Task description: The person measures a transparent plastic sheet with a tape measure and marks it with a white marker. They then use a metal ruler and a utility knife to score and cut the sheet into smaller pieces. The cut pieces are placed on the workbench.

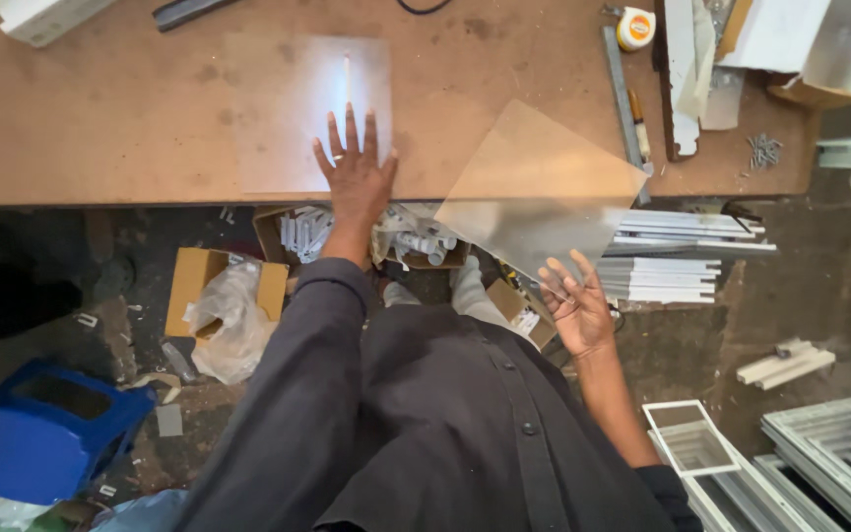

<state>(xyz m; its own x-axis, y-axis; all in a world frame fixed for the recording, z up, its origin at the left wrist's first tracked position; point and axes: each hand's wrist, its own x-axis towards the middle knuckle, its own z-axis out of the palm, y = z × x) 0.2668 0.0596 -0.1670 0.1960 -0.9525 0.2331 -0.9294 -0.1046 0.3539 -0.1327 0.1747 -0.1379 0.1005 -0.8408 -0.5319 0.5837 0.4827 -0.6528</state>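
The left hand [357,177] lies flat with fingers spread on a clear sheet [288,108] that rests on the brown table [100,128], so this grip is apart and only presses, holding nothing. The right hand [578,310] has its grip closed on the near corner of a second clear sheet [539,187], which is tilted, half over the table edge and to the right of the flat sheet. From the right hand this sheet stretches away up toward the table.
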